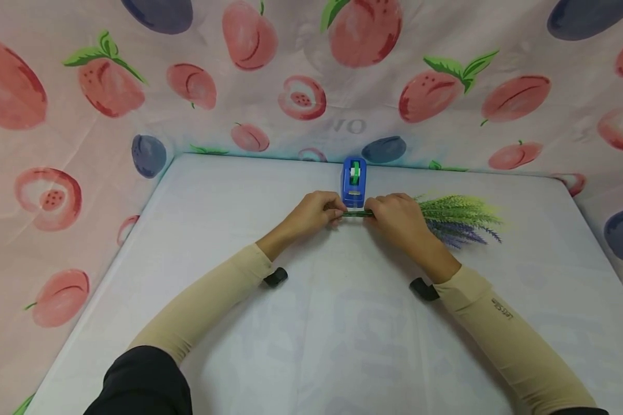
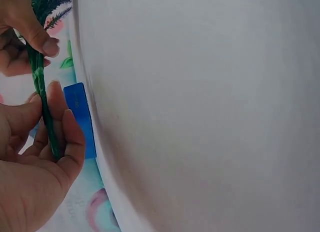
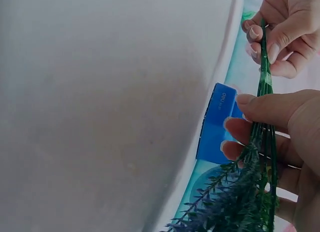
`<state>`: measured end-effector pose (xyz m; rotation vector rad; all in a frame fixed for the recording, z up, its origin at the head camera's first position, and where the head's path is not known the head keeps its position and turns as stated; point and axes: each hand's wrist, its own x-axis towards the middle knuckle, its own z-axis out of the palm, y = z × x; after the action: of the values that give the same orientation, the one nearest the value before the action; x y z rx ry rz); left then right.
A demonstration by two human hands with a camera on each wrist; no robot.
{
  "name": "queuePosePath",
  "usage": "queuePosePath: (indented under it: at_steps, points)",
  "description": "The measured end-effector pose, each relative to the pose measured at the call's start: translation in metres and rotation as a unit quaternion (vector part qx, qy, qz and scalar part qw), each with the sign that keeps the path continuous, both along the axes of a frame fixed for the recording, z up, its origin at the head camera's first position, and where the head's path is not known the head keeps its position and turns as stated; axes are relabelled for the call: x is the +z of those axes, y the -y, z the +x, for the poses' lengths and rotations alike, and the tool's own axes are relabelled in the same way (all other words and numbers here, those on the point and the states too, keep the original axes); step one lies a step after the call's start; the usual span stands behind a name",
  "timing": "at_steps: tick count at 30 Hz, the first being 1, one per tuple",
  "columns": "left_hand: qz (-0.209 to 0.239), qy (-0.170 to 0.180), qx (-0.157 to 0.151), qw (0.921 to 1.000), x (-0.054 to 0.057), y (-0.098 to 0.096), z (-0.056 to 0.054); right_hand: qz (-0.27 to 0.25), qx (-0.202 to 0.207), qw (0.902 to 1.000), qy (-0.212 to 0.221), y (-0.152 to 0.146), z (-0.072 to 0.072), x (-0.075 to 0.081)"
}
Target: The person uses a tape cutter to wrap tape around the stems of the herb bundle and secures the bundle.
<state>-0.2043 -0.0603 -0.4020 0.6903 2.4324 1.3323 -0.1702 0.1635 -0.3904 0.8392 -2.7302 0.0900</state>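
Observation:
A bunch of artificial lavender (image 1: 462, 210), with yellow-green and purple sprigs, lies sideways above the table, its flower heads to the right. My left hand (image 1: 314, 212) pinches the lower ends of the green stems (image 2: 46, 109) between thumb and fingers. Further up the stems, my right hand (image 1: 398, 222) holds them with its thumb across and fingers beneath, seen in the right wrist view. A shiny band of clear tape (image 3: 266, 79) wraps the stems between the two hands. Just beyond the hands stands a blue tape dispenser (image 1: 354, 181) with a green roll.
The white-covered table (image 1: 311, 323) spreads under both arms. At its far edge rises a pink curtain (image 1: 197, 127) printed with fruit. Black wrist cameras (image 1: 276, 277) sit below the beige sleeves.

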Motion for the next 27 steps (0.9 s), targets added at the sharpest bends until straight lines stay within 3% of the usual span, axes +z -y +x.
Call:
queuePosePath:
  at_steps: [20,27]
  points:
    - [-0.064,-0.069,-0.021,0.9954,0.0006,0.0019,-0.004,0.042,0.009,0.9988,-0.023,-0.0032,-0.0001,-0.0023]
    - [-0.07,-0.083,-0.015,0.994,0.0035,0.003,-0.0034,0.002,0.002,1.0,-0.008,-0.0019,0.0018,-0.0023]
